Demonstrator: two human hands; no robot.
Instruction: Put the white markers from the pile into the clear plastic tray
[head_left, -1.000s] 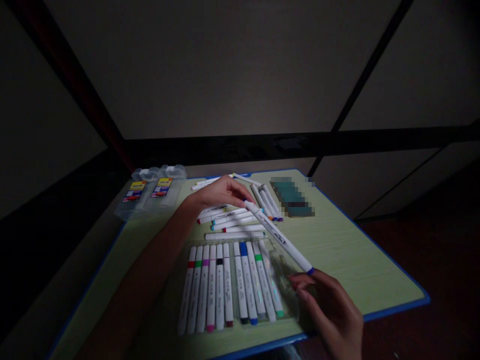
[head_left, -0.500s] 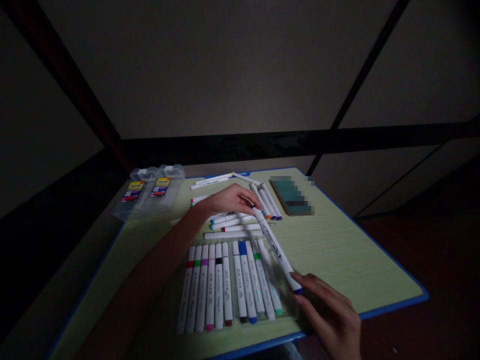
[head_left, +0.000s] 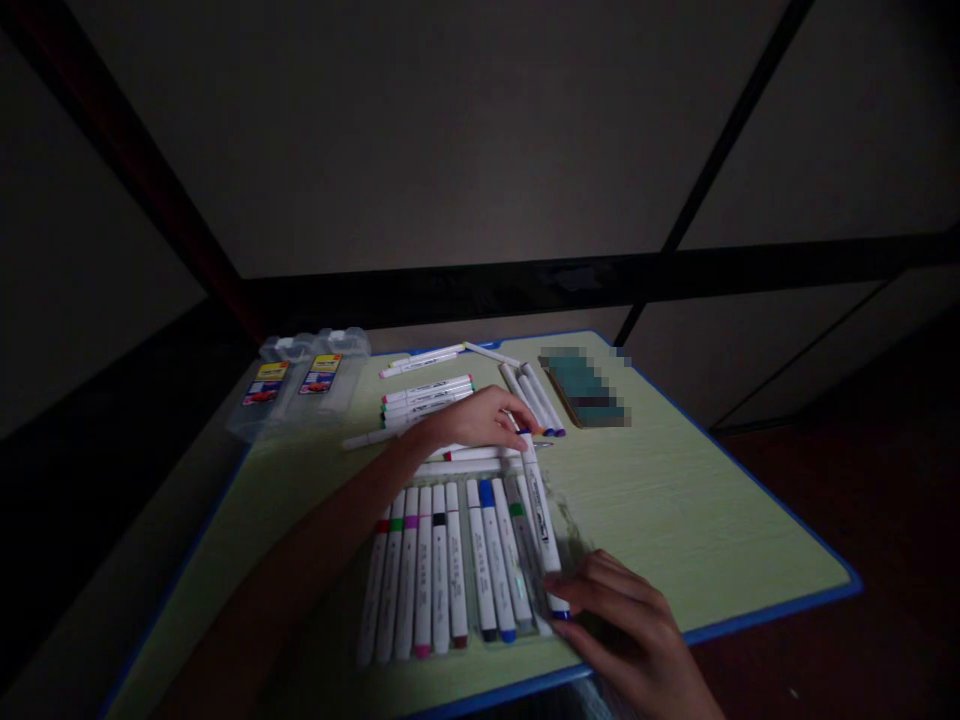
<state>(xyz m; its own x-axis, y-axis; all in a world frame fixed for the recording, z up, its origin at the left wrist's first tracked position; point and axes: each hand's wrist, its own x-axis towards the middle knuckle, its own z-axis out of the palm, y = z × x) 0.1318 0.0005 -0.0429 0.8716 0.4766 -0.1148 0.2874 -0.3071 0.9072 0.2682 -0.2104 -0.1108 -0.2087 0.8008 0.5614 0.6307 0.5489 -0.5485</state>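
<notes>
A white marker with dark blue ends [head_left: 541, 520] is held between both hands, over the right end of a row of markers. My left hand [head_left: 491, 415] pinches its far end. At the near end, my right hand [head_left: 622, 620] grips it with thumb and fingers. Beneath lies a clear plastic tray [head_left: 570, 525] with white markers [head_left: 420, 580] side by side in two groups, their bands red, green, purple, black and blue. The held marker partly hides the rightmost markers in the tray. Loose markers [head_left: 480, 452] lie just behind the tray, partly covered by my left hand.
Two clear plastic cases [head_left: 319, 395] with colourful labels stand at the table's back left. More loose markers [head_left: 424, 390] lie behind my left hand, and several [head_left: 536, 400] lie beside a teal, blurred flat object [head_left: 585, 385]. The table [head_left: 712, 530] has a blue edge; a wall rises behind.
Both hands have brought the blue-ended marker left and toward me, from beside the tray to above its right end. It now points more nearly straight away from me.
</notes>
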